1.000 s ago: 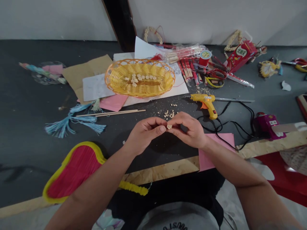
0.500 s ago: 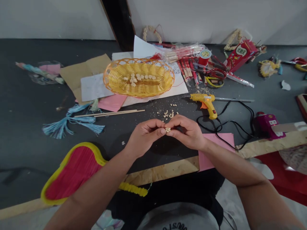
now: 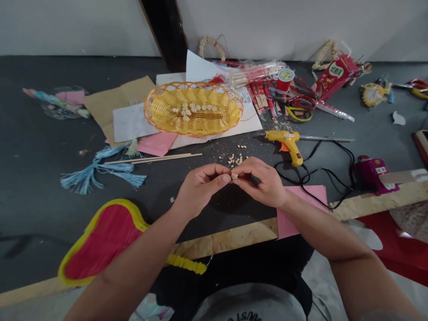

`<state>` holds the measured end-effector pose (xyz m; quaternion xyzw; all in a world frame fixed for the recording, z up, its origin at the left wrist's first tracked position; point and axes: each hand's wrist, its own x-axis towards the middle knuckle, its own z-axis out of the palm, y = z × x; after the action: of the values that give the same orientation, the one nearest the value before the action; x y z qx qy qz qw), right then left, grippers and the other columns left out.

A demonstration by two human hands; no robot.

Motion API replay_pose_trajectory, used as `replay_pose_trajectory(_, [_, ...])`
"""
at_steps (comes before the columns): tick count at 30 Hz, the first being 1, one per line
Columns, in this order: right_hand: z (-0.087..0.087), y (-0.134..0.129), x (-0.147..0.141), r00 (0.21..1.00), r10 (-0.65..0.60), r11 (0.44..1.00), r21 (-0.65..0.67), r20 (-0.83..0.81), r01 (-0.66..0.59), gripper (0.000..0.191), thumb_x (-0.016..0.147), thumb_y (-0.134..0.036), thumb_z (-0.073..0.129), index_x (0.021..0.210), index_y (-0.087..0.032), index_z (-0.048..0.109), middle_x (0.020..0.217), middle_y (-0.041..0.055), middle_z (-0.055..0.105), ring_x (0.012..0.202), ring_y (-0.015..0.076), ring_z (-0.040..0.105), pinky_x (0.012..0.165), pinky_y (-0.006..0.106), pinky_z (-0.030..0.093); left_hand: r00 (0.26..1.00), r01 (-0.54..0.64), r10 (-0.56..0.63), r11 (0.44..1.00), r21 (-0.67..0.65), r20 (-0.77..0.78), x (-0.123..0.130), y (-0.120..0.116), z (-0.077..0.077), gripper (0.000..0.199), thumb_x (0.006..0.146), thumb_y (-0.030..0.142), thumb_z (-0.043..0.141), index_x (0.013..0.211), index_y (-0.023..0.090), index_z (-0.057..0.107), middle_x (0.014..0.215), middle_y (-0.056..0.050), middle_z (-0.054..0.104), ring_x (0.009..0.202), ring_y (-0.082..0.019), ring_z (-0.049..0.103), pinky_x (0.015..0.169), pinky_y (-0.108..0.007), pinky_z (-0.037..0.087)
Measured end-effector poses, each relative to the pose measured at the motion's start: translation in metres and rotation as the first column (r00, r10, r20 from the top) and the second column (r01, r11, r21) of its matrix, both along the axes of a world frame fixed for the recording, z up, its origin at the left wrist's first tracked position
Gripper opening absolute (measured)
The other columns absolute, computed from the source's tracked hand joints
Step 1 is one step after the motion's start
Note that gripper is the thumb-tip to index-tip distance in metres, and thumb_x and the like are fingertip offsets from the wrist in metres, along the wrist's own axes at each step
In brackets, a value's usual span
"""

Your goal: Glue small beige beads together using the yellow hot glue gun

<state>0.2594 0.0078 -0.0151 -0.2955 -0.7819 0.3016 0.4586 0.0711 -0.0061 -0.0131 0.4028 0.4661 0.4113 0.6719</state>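
Observation:
A small pale cluster of pieces (image 3: 234, 176) is pinched between my two hands, over the dark table. My left hand (image 3: 203, 188) closes thumb and forefinger on its left side. From the right, my right hand (image 3: 261, 182) grips it with fingertips, and the fingers partly cover it. Just beyond my fingertips lie loose pale bits (image 3: 236, 159). Farther back, a yellow oval basket (image 3: 197, 125) holds several small flower-like clusters (image 3: 186, 111).
To the right lie a yellow glue gun (image 3: 289, 145) with a black cord, scissors (image 3: 302, 102) and a purple object (image 3: 374, 174). Two thin sticks (image 3: 160, 158), a blue tassel (image 3: 87, 176) and a red-and-yellow padded shape (image 3: 103, 240) are at the left.
The small cluster has tilted and risen slightly between my fingertips. My right hand's fingers have shifted a little upward; my left hand has barely moved.

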Motion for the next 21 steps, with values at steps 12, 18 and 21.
replay_pose_trajectory(12, [-0.0014,-0.0005,0.0003,1.000,0.006,1.000,0.017,0.005,-0.007,0.016,0.089,-0.020,0.069,0.103,-0.019,0.063,0.082,0.0019,0.067,0.078,0.0131,0.063,0.073,0.027,0.054,0.992,0.096,-0.094,0.995,-0.023,0.081,-0.0012,0.0006,-0.0021,0.023,0.071,0.038,0.083,0.078,0.017,0.077,0.071,0.000,0.068,0.066,-0.009,0.054,0.065,-0.021,0.042])
replay_pose_trajectory(18, [-0.0012,0.0011,0.0032,0.997,-0.027,0.997,0.079,0.070,0.022,0.012,0.089,-0.018,0.066,0.101,-0.020,0.063,0.086,0.0034,0.068,0.082,0.0138,0.064,0.072,0.026,0.055,0.997,0.059,-0.059,0.998,-0.002,0.049,-0.0014,0.0004,-0.0034,0.021,0.073,0.038,0.082,0.079,0.018,0.077,0.072,0.001,0.068,0.068,-0.009,0.055,0.067,-0.021,0.042])
replay_pose_trajectory(21, [-0.0019,0.0015,0.0049,0.987,-0.078,0.992,0.111,0.140,0.063,0.013,0.088,-0.014,0.063,0.100,-0.020,0.063,0.089,0.0043,0.068,0.083,0.0142,0.065,0.073,0.026,0.056,0.997,0.071,-0.071,0.997,0.013,0.010,-0.0015,0.0012,-0.0028,0.023,0.075,0.040,0.081,0.080,0.018,0.077,0.074,0.000,0.069,0.071,-0.010,0.056,0.069,-0.021,0.042])
